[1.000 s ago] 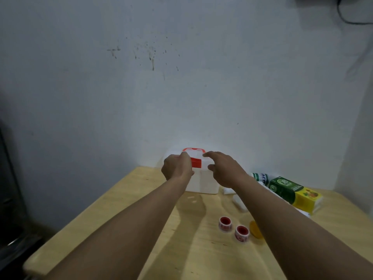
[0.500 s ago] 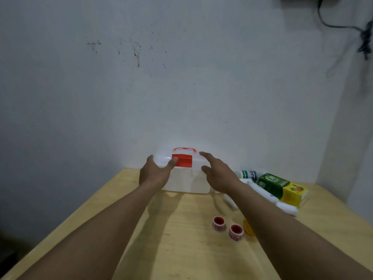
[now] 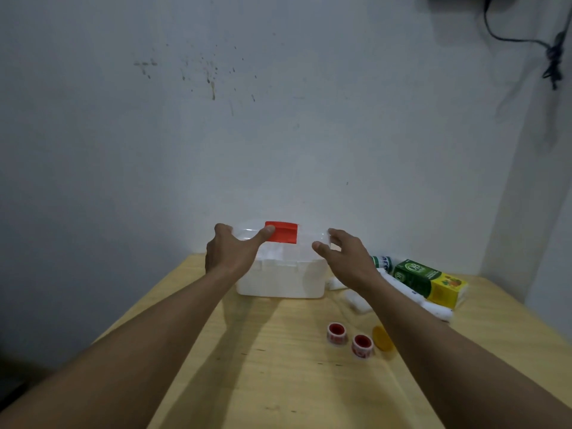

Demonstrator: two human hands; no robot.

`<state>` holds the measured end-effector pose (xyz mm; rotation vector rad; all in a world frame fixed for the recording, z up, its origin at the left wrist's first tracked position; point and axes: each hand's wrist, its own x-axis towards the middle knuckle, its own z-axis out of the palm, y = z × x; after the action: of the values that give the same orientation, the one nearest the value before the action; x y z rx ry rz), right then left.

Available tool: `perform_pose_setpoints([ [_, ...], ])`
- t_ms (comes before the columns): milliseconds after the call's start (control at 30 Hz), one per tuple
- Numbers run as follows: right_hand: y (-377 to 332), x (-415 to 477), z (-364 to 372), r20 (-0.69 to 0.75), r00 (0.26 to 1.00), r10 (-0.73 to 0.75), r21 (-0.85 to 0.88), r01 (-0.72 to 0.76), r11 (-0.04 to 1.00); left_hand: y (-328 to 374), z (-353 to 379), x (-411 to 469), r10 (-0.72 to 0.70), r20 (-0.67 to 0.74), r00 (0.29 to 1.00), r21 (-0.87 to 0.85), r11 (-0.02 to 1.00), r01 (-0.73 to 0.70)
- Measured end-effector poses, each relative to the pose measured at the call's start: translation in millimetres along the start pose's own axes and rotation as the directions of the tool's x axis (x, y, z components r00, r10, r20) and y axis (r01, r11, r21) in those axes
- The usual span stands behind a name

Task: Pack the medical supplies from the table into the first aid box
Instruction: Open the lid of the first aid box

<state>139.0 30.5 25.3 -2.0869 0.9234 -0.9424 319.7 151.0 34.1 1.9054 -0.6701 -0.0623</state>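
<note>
Risk: two tape rolls (image 3: 349,339) loose on bench (image 3: 278,382) just beside right forearm (image 3: 433,342); careless sweep could roll them off. Farther: light first aid box (image 3: 280,278) may tip or slide if lid (image 3: 247,236) yanked. Left hand (image 3: 230,253) fingers curl round lid's left end, thumb by red latch (image 3: 284,236); right hand (image 3: 345,258) fingers pinch lid's right end.

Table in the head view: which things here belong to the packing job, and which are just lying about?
Job: first aid box; its clear lid, gripped by left hand and right hand; far red tape roll; near red tape roll; white bandage roll; green-and-yellow carton; green-and-white bottle; yellow round item.
Lying about: black cable on the wall; wall stains.
</note>
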Motion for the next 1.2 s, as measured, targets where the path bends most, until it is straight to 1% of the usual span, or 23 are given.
perform_pose_setpoints([
  [100, -6, 0, -3, -0.045, 0.999, 0.002, 0.062, 0.001, 0.998, 8, -2, 0, -0.006, -0.008, 1.000, -0.025, 1.000, 0.006],
  [200, -16, 5, -9, -0.086, 0.996, 0.006, 0.154, 0.007, 0.988, 18, -5, 7, -0.005, -0.051, 0.999, -0.066, 0.998, 0.002],
  [300, -28, 14, -14, -0.095, 0.995, -0.005, 0.170, 0.022, 0.985, 29, -9, 19, -0.019, -0.074, 0.997, -0.132, 0.991, 0.009],
  [400, -34, 23, -16, -0.042, 0.999, 0.006, 0.207, 0.003, 0.978, 35, -10, 31, -0.015, -0.038, 0.999, -0.180, 0.984, 0.008],
  [533, -31, 32, -16, 0.099, 0.994, 0.036, 0.185, -0.054, 0.981, 39, -11, 42, 0.006, 0.050, 0.999, -0.218, 0.976, 0.005],
  [700, -25, 43, -11, 0.168, 0.981, 0.099, 0.195, -0.131, 0.972, 40, -10, 51, 0.006, 0.130, 0.991, -0.252, 0.967, 0.027],
  [1000, -21, 64, -8, 0.164, 0.979, 0.125, 0.225, -0.160, 0.961, 42, -2, 63, 0.012, 0.175, 0.985, -0.198, 0.980, 0.023],
  [1200, -18, 70, -7, 0.155, 0.980, 0.128, 0.217, -0.160, 0.963, 39, 2, 71, 0.009, 0.158, 0.987, -0.143, 0.990, 0.014],
])
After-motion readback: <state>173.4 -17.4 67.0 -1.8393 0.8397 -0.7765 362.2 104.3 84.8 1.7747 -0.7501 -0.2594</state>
